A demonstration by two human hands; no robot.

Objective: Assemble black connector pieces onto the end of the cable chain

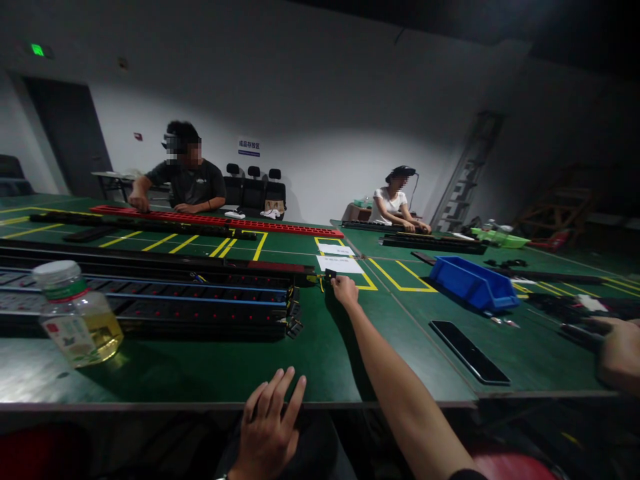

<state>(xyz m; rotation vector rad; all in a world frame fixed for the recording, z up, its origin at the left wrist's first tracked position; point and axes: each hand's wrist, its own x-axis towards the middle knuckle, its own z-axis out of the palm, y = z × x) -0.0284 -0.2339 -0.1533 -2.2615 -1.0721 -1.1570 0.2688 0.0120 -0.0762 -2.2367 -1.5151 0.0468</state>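
Your right hand (345, 291) was stretched far out over the green bench (320, 353), arm nearly straight, and it had reached a small black part (331, 274) that sat just beyond the fingertips, on the far side of the hand and slightly to its left. The part lay beside the white paper sheets (339, 263) inside the yellow floor-style markings. Your fingers were curled in around it, knuckles up; from this angle you could not tell whether they had actually pinched the part or only touched it.

The long black power strips (150, 300) lay to the left of that hand, their long axis running across you from left to right, with their near ends stopping just short of your wrist.

Your left hand (270, 427) was much nearer your body, at the bench's near edge, fingers spread and loosely open, holding nothing and well apart from the part. So the right was the nearer hand by far.

A bottle of yellow liquid (75, 313) stood at the far left, a blue bin (473, 283) to the right, and a flat black bar (469, 351) lay before it. Another person's hand (620, 353) showed at the right edge.
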